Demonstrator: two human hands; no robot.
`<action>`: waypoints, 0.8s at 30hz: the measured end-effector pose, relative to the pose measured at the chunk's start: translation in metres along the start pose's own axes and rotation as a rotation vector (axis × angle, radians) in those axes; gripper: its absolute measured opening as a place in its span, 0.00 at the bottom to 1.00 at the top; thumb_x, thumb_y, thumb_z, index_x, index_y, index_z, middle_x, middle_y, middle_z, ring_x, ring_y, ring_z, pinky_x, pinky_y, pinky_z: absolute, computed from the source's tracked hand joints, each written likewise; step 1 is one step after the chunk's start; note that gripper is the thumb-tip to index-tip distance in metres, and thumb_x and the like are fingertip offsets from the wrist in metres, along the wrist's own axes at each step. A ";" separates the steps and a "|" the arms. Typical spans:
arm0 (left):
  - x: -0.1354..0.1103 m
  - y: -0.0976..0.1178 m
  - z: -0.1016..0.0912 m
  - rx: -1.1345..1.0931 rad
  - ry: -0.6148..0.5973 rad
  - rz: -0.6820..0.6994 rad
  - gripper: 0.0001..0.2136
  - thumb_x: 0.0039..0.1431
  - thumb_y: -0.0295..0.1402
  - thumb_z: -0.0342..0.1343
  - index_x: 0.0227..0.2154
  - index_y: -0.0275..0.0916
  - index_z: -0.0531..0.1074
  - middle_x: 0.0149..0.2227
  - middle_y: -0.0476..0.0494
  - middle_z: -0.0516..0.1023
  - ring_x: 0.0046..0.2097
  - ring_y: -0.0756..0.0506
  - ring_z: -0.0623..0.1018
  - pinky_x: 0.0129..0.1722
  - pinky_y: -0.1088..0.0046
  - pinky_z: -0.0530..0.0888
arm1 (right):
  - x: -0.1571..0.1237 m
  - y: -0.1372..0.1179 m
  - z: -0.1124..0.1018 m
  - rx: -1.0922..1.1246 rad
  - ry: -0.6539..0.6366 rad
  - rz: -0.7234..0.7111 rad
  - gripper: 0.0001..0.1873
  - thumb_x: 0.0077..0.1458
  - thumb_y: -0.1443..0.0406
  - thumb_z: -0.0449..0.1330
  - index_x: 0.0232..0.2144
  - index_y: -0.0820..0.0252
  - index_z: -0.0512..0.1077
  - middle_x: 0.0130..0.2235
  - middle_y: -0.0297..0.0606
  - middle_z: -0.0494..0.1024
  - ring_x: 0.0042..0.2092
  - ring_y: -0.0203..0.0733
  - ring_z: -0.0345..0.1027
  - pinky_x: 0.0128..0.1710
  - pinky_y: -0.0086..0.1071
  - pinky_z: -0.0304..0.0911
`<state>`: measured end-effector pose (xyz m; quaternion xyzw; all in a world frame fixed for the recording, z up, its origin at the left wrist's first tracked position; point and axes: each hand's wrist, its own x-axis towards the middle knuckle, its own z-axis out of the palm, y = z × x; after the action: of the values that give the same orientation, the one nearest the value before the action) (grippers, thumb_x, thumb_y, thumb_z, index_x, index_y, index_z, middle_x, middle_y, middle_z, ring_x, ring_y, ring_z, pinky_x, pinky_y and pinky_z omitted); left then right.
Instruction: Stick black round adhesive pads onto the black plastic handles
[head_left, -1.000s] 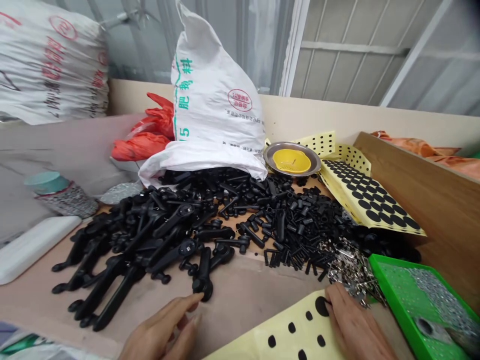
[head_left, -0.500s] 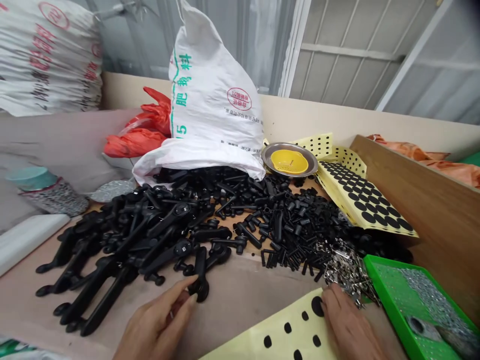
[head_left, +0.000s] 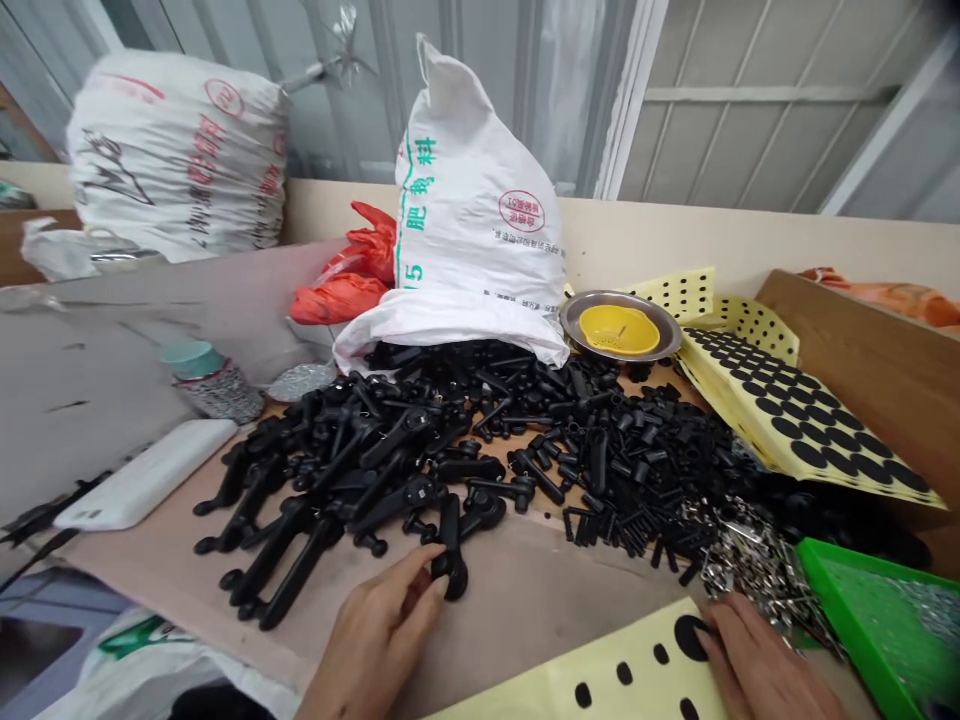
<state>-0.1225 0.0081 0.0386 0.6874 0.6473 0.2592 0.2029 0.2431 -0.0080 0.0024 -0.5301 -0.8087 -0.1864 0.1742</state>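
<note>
My left hand point(head_left: 379, 635) sits at the front of a heap of black plastic lever handles point(head_left: 360, 470), its fingers wrapped on the round end of one upright handle point(head_left: 450, 550). My right hand point(head_left: 761, 655) rests on a yellow backing sheet point(head_left: 622, 675), with its fingertips at the edge of a round black rubber pad point(head_left: 688, 637). Whether those fingers pinch the pad is hidden. Small black plastic pieces point(head_left: 622, 470) and a pile of small metal clips point(head_left: 750, 565) lie just beyond my right hand.
A white woven sack point(head_left: 480, 200) slumps behind the heap, next to a red plastic bag point(head_left: 345, 285) and a steel dish point(head_left: 619, 325) holding a yellow strainer. A dotted yellow sheet point(head_left: 795, 415) lies back right. A green tray point(head_left: 877, 630) and wooden board point(head_left: 862, 370) stand to the right.
My left hand has closed in on the upright black handle's end. My right hand stays at the black pad. The whole view has shifted, with the table contents sitting further right.
</note>
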 end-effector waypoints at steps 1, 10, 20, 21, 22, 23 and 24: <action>0.000 -0.002 0.001 0.005 -0.005 0.006 0.15 0.58 0.40 0.48 0.43 0.39 0.71 0.26 0.50 0.79 0.28 0.48 0.78 0.29 0.78 0.72 | 0.001 -0.001 -0.001 0.013 -0.021 0.000 0.09 0.55 0.69 0.46 0.29 0.57 0.65 0.28 0.46 0.76 0.27 0.49 0.75 0.21 0.36 0.69; 0.005 -0.020 0.006 0.084 0.019 0.139 0.16 0.57 0.45 0.48 0.42 0.42 0.73 0.34 0.48 0.82 0.35 0.44 0.81 0.30 0.77 0.76 | 0.012 -0.005 -0.011 0.072 -0.233 0.106 0.11 0.58 0.70 0.44 0.25 0.53 0.59 0.26 0.36 0.70 0.25 0.39 0.72 0.23 0.28 0.68; 0.004 -0.025 0.009 0.170 0.182 0.323 0.16 0.56 0.45 0.50 0.40 0.42 0.74 0.39 0.43 0.78 0.39 0.43 0.78 0.37 0.73 0.76 | 0.003 -0.011 0.000 -0.082 -0.140 0.003 0.13 0.46 0.78 0.46 0.28 0.55 0.60 0.28 0.41 0.73 0.28 0.47 0.71 0.18 0.31 0.62; 0.004 -0.025 0.011 0.171 0.214 0.347 0.16 0.57 0.46 0.50 0.39 0.42 0.74 0.39 0.42 0.77 0.40 0.43 0.78 0.38 0.72 0.75 | 0.002 -0.013 0.000 -0.081 -0.131 -0.026 0.15 0.44 0.79 0.46 0.28 0.54 0.60 0.27 0.40 0.73 0.27 0.46 0.71 0.17 0.30 0.61; 0.005 -0.024 0.012 0.168 0.238 0.366 0.15 0.57 0.46 0.49 0.38 0.43 0.75 0.39 0.42 0.76 0.41 0.42 0.77 0.39 0.71 0.75 | 0.003 -0.016 -0.001 -0.074 -0.121 -0.059 0.16 0.42 0.80 0.46 0.28 0.54 0.60 0.26 0.39 0.73 0.26 0.45 0.70 0.17 0.29 0.60; 0.005 -0.022 0.012 0.158 0.256 0.379 0.15 0.57 0.45 0.49 0.37 0.42 0.75 0.40 0.41 0.75 0.42 0.42 0.76 0.40 0.69 0.74 | 0.003 -0.019 -0.003 -0.065 -0.112 -0.089 0.17 0.41 0.80 0.46 0.28 0.54 0.60 0.26 0.38 0.73 0.26 0.44 0.70 0.17 0.29 0.61; 0.005 -0.021 0.013 0.149 0.270 0.385 0.14 0.57 0.45 0.50 0.37 0.42 0.74 0.41 0.41 0.74 0.43 0.41 0.75 0.40 0.68 0.73 | 0.004 -0.022 -0.004 -0.057 -0.103 -0.112 0.18 0.40 0.81 0.46 0.28 0.54 0.59 0.26 0.37 0.73 0.26 0.43 0.69 0.19 0.29 0.62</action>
<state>-0.1310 0.0159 0.0164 0.7703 0.5429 0.3343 0.0102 0.2220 -0.0146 0.0052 -0.4978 -0.8392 -0.1914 0.1065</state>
